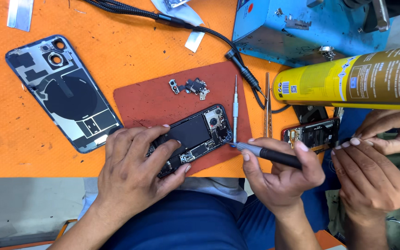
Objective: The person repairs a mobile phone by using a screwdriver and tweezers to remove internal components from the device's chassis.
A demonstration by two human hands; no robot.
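Two hands of the person work over an orange mat that covers most of the bench, with a blue machine housing at its far right corner and a yellow canister lying on its side in front of that. At the far left lies a detached phone back cover, inner side up. A smaller red-brown pad sits in the middle, and on it rests the opened phone, its innards and camera module exposed. The left hand is curled over the phone's near end, fingers spread on top and thumb under the edge, pinning it in place. The right hand is closed around a dark screwdriver, whose tip touches the phone's right corner. A second, slimmer screwdriver lies upright just beside the phone. Small loose parts rest farther up the pad. At the right edge, another person's hands meet near a second opened device.
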